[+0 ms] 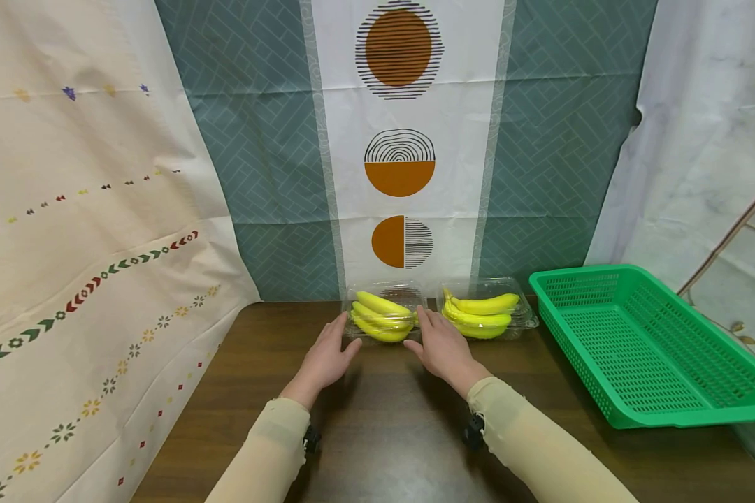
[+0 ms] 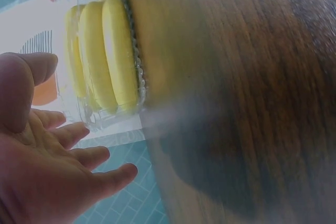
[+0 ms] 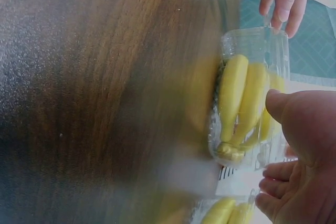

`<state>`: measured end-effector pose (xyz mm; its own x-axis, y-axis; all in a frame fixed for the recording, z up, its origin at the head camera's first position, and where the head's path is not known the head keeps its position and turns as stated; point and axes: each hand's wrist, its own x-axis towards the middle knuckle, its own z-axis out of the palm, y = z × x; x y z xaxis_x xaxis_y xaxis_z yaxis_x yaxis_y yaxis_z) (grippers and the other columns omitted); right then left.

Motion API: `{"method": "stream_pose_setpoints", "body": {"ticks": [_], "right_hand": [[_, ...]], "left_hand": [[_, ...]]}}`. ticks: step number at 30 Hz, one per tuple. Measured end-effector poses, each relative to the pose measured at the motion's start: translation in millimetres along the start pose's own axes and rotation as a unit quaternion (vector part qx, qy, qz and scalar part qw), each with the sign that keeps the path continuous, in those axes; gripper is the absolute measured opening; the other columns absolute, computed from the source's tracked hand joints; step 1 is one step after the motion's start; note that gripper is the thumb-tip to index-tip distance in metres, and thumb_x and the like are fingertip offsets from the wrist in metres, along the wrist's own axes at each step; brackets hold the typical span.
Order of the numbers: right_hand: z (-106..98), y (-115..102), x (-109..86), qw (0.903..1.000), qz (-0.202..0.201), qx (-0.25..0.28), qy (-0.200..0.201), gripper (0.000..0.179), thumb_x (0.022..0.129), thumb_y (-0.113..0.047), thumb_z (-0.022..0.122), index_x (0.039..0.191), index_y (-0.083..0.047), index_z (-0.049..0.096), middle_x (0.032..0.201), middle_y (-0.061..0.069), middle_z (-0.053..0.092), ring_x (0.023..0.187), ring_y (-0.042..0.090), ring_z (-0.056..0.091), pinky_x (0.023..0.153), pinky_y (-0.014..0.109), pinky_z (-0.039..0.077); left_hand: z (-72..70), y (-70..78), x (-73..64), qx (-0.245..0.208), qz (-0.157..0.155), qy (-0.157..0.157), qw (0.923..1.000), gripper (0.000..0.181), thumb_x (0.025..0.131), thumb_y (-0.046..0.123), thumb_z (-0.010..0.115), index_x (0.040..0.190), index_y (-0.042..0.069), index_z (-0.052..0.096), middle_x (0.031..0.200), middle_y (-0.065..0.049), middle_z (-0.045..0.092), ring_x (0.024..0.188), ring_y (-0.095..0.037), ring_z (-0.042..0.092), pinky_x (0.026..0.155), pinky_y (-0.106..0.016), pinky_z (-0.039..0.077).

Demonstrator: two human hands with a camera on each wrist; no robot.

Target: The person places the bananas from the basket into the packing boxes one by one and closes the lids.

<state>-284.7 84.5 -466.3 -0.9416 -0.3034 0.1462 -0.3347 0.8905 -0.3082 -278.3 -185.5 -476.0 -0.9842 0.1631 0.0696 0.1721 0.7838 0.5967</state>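
Two clear plastic clamshell boxes stand side by side at the back of the brown table. The left box (image 3: 247,40) holds a bunch of yellow bananas (image 1: 380,318). At that box's left end is my left hand (image 1: 327,356), with fingers extended and thumb apart. My right hand (image 1: 443,346) is at its right end, between the two boxes, also with fingers extended. Whether the fingertips touch the plastic is hard to tell. Beside the right hand, the other box (image 1: 528,321) contains more bananas (image 1: 478,323).
A green perforated plastic basket (image 1: 692,419) sits on the right side of the table (image 1: 377,433). Patterned cloth (image 1: 264,140) hangs directly behind the boxes, and a cream embroidered cloth (image 1: 101,279) drapes along the left side.
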Motion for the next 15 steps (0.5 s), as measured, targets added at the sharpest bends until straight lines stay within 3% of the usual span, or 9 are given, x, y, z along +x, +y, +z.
{"method": "stream_pose_setpoints", "body": {"ticks": [15], "right_hand": [[0.5,1.8,-7.1,0.9995,-0.014,0.009,0.028,0.084,0.110,-0.044,0.071,0.170,0.004,0.035,0.167,0.027,0.045,0.156,0.044,0.043,0.129,0.056,0.033]], "left_hand": [[-2.2,0.6,-7.2,0.012,0.006,0.009,0.9999,0.079,0.114,0.035,0.065,0.176,0.007,0.026,0.180,-0.020,0.025,0.167,-0.045,0.018,0.130,-0.065,0.024]]}}
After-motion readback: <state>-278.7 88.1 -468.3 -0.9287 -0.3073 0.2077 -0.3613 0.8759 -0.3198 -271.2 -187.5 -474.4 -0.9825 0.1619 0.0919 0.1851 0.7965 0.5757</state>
